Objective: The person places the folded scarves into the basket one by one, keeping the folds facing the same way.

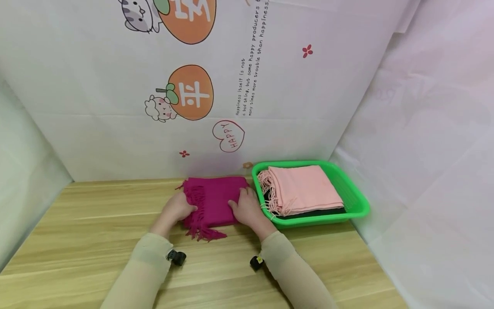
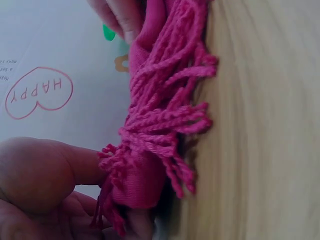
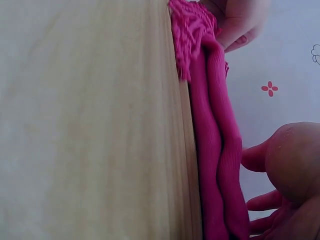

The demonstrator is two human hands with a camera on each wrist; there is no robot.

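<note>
A folded magenta scarf (image 1: 221,199) with twisted fringe lies on the wooden table against the back wall. My left hand (image 1: 178,207) grips its left, fringed end; in the left wrist view the thumb (image 2: 85,165) lies over the fringe, and the other fingers go round the scarf's end, partly hidden. At the right end, my right hand (image 1: 247,207) rests on the scarf. The right wrist view shows its thumb (image 3: 255,157) and fingers spread apart, touching the upper side. Two stacked folds (image 3: 215,130) show along the scarf's near edge.
Just right of the scarf stands a green plastic basket (image 1: 359,206). Inside it a folded pink fringed scarf (image 1: 305,189) lies over dark cloth (image 1: 328,212). A printed white sheet (image 1: 278,141) covers the wall behind, with more white sheeting on both sides.
</note>
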